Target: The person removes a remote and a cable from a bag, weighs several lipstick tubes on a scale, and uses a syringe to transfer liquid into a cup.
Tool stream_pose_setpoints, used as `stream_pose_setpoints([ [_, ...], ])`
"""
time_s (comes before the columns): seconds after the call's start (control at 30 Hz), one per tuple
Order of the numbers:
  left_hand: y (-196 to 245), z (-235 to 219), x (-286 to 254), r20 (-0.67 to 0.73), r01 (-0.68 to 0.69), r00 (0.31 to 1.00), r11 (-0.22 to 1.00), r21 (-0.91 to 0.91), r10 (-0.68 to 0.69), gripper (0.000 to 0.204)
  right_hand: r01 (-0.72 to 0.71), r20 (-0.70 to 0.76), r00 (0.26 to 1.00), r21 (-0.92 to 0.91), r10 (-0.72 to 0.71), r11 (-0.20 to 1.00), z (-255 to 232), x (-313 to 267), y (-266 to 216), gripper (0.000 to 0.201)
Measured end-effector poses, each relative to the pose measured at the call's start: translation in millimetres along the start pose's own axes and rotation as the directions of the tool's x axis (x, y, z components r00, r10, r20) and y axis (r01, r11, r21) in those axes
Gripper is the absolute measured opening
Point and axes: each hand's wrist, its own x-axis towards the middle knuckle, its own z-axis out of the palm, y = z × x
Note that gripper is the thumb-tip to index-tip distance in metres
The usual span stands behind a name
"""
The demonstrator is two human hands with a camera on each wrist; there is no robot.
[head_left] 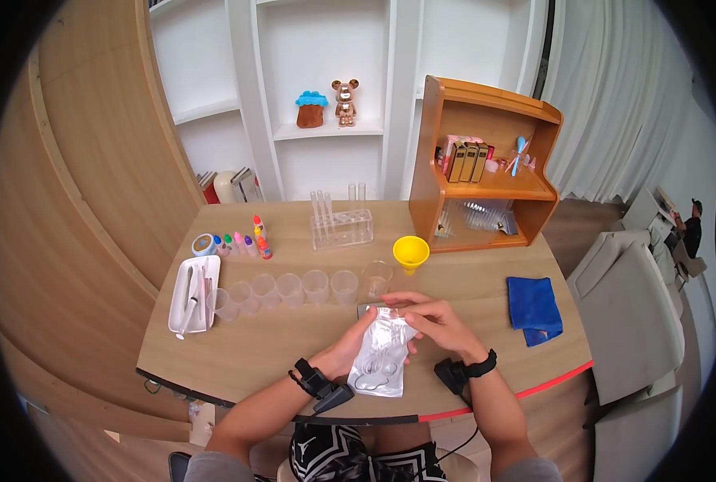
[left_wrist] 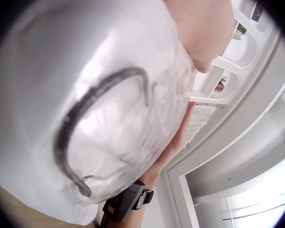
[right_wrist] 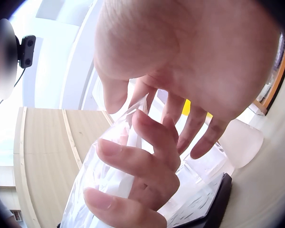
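Note:
A shiny, partly clear plastic packet (head_left: 380,361) is held up over the front of the table. Inside it, a dark curved band (left_wrist: 69,128) shows in the left wrist view. My left hand (head_left: 348,350) grips the packet's left side, with its curled fingers (right_wrist: 128,159) behind it. At the top end, my right hand (head_left: 442,325) pinches the packet's edge between thumb and fingers. Beyond the hands stands a clear cup (head_left: 376,277). A flat dark-edged thing (right_wrist: 199,202) lies below the hands, mostly covered in the head view.
Several translucent cups (head_left: 291,290) stand in a row on the left. Behind them are a test tube rack (head_left: 342,231) and small colour bottles (head_left: 240,243). A white tray (head_left: 175,309) holds tools. A yellow funnel (head_left: 411,253), blue cloth (head_left: 534,305) and wooden shelf (head_left: 495,191) are on the right.

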Motion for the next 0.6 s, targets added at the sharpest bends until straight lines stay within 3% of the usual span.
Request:
stream_pose_setpoints([
  [0.1,-1,-6,0,0.023,-0.023,0.999,1.0,0.02,0.023,0.075,-0.061,0.024,0.998,-0.019,0.061,0.998,0,-1,-3,0.027],
  [0.17,1,-5,-1,0.011,0.003,1.0,1.0,0.005,-0.003,0.075,-0.124,0.068,0.991,0.077,0.119,0.989,0,-1,-1,0.03],
  [0.3,-1,0,-1,-0.006,0.015,1.0,0.999,0.045,-0.015,0.075,-0.126,0.063,0.99,0.048,0.123,0.991,-1,0,6,0.031],
  [0.4,-2,-3,2,-0.004,0.047,0.999,0.998,0.034,-0.047,0.075,-0.086,0.151,0.985,0.01,0.083,0.996,-4,0,10,0.034],
  [0.6,-3,-4,2,0.028,0.049,0.998,0.998,0.048,-0.05,0.076,-0.176,0.151,0.974,0.049,0.167,0.983,1,0,4,0.033],
])
